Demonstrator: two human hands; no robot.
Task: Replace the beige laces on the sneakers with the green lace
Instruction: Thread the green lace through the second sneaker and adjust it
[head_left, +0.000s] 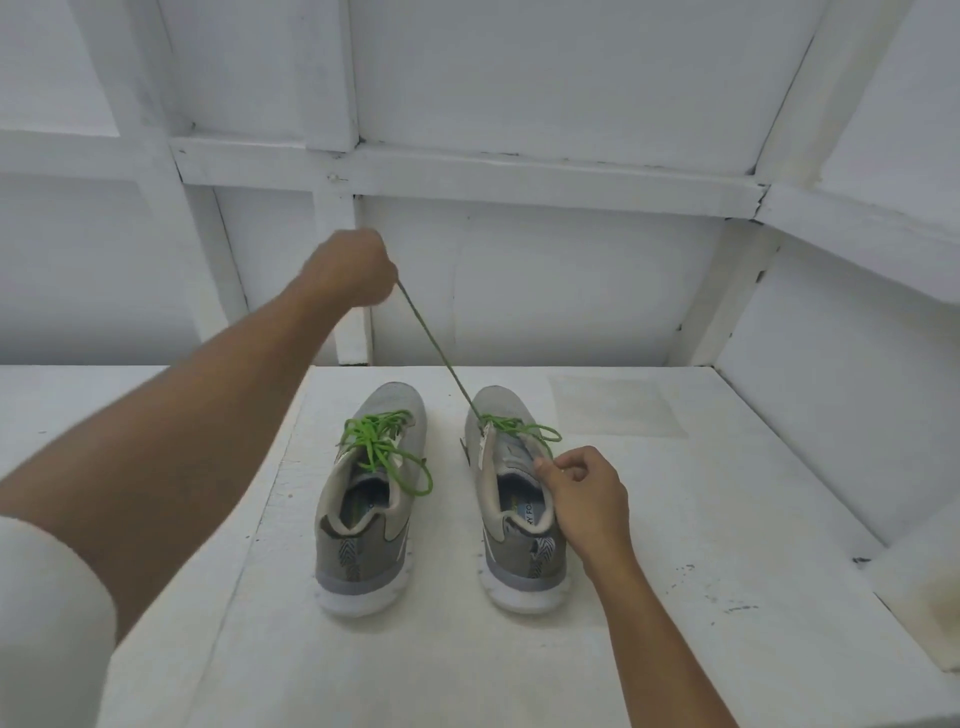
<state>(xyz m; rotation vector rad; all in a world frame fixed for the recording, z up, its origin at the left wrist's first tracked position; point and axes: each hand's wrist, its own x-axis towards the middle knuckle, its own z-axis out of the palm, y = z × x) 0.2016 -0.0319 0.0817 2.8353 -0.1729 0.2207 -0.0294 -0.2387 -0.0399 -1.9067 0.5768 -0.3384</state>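
Two grey sneakers stand side by side on a white surface, toes pointing away from me. The left sneaker (371, 499) carries a green lace tied in a loose bow (384, 447). The right sneaker (514, 499) has a green lace (514, 426) threaded through its front eyelets. One strand (431, 348) runs taut up and to the left into my left hand (353, 270), which grips it in a fist high above the shoes. My right hand (582, 493) rests at the right sneaker's collar and pinches the other end of the lace by the tongue. No beige lace is in view.
The white table (675, 519) is boxed in by white panelled walls (571, 291) at the back and right. A ledge (914, 587) juts in at the right edge. A white sleeve (47, 623) fills the lower left corner.
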